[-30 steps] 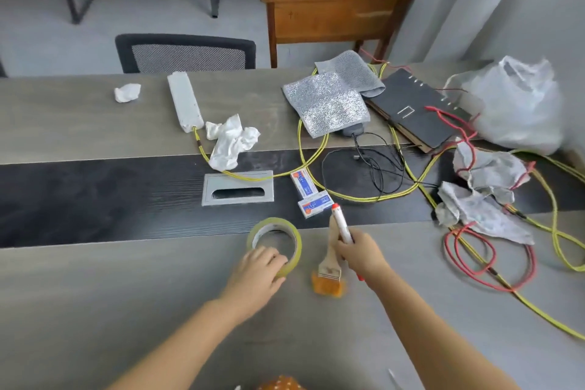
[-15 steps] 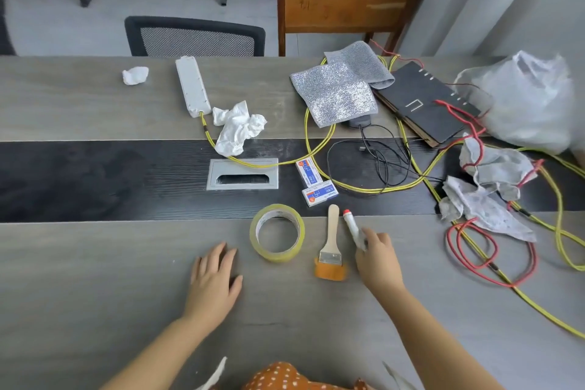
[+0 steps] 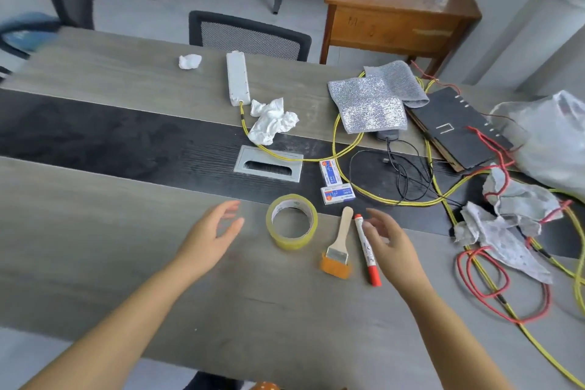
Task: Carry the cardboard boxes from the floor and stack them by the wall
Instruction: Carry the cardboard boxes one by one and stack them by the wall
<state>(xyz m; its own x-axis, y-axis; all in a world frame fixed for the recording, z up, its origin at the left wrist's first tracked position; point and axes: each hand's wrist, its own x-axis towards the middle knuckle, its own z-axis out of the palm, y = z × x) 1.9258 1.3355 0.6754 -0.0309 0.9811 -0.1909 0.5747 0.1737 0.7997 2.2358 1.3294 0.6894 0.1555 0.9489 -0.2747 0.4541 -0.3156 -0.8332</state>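
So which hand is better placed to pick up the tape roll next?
Left. The left hand hovers open beside the tape roll with nothing between; the right hand has the brush and marker in its way.

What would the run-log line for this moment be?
left hand: open, empty | right hand: open, beside marker | tape roll, paintbrush: on table | cardboard boxes: not in view

Single head view, close above table, facing forward-down, slightly tilted.
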